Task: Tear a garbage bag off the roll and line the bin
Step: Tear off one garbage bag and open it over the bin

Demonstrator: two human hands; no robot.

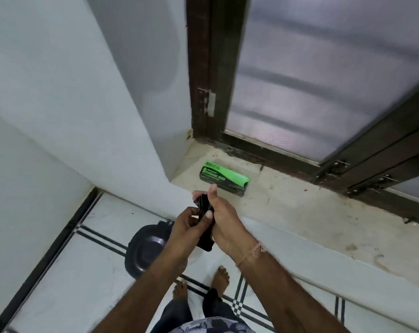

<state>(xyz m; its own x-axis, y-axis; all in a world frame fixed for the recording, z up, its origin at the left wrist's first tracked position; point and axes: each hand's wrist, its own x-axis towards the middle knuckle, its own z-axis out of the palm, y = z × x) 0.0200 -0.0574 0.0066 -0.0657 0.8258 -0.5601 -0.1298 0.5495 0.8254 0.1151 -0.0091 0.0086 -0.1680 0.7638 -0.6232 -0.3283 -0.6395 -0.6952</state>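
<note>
Bag (205, 227): black, folded, held upright between both hands over the floor; apparently already off the roll, ready for unfolding.
Left hand (184, 233): fingers pinch the bag's upper edge, probably to find its opening.
Right hand (224, 227): closed round the bag, steadying it.
Roll (224, 178): green-wrapped, lying on the sill (299, 212), parked within reach.
Bin (147, 251): black, on the floor below the hands; unlined as far as shows.
</note>
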